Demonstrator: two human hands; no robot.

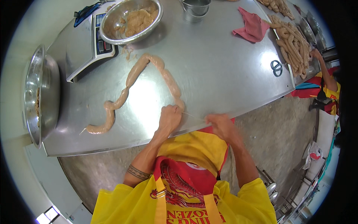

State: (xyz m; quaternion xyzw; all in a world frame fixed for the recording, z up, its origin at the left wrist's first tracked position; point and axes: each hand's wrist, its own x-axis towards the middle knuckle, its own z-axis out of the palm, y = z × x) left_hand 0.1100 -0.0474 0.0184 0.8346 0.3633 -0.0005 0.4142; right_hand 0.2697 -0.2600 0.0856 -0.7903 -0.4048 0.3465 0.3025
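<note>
Yellow apron (194,149) nearest, over red shirt, at table (223,74) edge. Left hand (169,118) curled at near edge, fingers pressed together, pinching sausage (130,80) end. Right hand (220,125) just beside, off table edge, fingers closed on thin string (193,116); exact grip of fingertips blurred. String taut between both hands, running from sausage end.

Sausage: long, pale, lying on steel table in an inverted-V loop; one end at left hand, far bend near scale (87,48), other end at lower left, tapering to a casing tail.

Large steel bowl (37,97) at left table end, tilted in view, contents mostly hidden. Scale at far left, carrying second bowl (130,20) with ground meat mix. Small scraps of mix on table below it. Steel pail (194,9) at far edge. Red cloth (251,26) crumpled, far right of centre. Scissors (276,68) near right edge. Tray (294,44) of piled finished links beyond; another person's arm (326,72) beside it.
</note>
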